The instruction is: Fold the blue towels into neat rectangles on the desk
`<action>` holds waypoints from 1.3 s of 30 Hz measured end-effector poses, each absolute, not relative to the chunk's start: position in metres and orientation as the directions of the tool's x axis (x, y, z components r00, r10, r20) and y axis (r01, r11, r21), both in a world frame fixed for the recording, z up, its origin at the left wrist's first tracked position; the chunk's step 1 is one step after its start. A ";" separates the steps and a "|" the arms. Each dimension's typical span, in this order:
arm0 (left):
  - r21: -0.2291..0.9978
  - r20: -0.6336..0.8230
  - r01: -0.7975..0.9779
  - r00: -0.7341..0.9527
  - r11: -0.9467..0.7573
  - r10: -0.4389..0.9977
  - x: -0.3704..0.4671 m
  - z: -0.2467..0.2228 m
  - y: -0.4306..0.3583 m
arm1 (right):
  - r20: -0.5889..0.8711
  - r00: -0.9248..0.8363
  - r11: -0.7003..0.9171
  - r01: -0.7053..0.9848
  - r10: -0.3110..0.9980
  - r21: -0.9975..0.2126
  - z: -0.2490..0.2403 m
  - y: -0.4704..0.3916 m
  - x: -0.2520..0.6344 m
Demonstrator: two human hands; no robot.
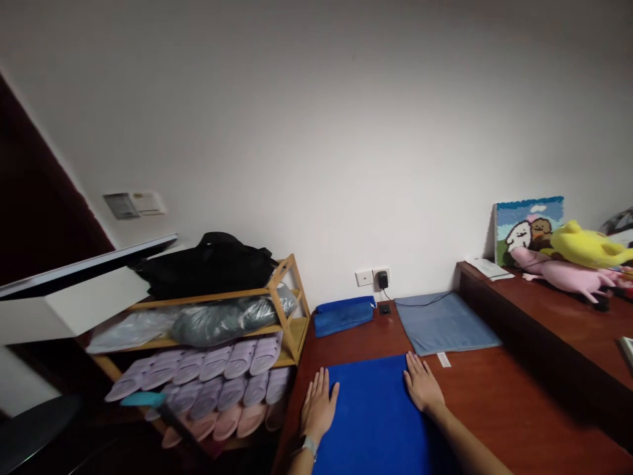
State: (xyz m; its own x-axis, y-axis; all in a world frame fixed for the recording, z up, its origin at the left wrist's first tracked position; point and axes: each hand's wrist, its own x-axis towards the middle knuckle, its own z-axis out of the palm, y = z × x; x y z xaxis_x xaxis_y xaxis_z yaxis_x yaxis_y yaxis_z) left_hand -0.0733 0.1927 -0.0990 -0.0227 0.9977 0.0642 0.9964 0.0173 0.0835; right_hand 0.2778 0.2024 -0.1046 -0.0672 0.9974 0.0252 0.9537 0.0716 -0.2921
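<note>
A bright blue cloth point(370, 415) lies spread on the reddish-brown wooden table point(494, 389), its near part running out of the bottom of the view. On its left far corner rests my left hand point(318, 404), fingers stretched forward, a band round the wrist. My right hand point(423, 382) lies flat on the right far corner, fingers extended. Neither hand grips anything. Beyond them, a folded blue cloth point(345, 316) sits by the wall, and a grey-blue cloth point(445, 323) with a white tag lies to the right.
Left of the table stands a wooden rack point(291, 330) with slippers point(240, 356), plastic-wrapped items and a black bag point(210, 264). A charger point(382, 280) is plugged into the wall. Plush toys point(568, 274) and a picture point(529, 227) are on the raised surface at right.
</note>
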 end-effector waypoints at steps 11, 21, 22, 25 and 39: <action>0.107 0.078 0.994 -0.037 0.029 0.996 -0.063 -0.091 0.185 | -0.063 -0.018 0.003 0.972 0.998 -0.236 -0.108 0.207 0.271; 0.089 0.081 0.995 -0.046 0.039 0.996 -0.049 -0.082 0.194 | 0.001 -0.019 0.018 0.953 1.000 -0.302 -0.102 0.202 0.269; 0.097 0.109 0.995 -0.021 0.010 0.994 -0.037 -0.079 0.195 | 0.003 -0.018 0.018 0.952 1.000 -0.306 -0.101 0.202 0.268; 0.145 0.172 0.977 0.131 -0.156 0.976 0.021 -0.075 0.201 | 0.009 -0.021 0.023 0.951 1.000 -0.308 -0.099 0.201 0.268; 0.172 0.049 0.972 0.155 -0.161 0.987 0.014 -0.086 0.195 | 0.015 -0.021 0.025 0.953 1.000 -0.303 -0.095 0.199 0.269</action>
State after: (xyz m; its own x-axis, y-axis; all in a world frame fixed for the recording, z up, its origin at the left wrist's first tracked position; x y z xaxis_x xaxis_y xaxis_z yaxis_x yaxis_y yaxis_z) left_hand 0.0145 0.1949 -0.0859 0.1547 0.9868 0.0486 0.9719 -0.1608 0.1717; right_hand 0.2694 0.1993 -0.0951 -0.0212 0.9997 0.0150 0.9526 0.0248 -0.3032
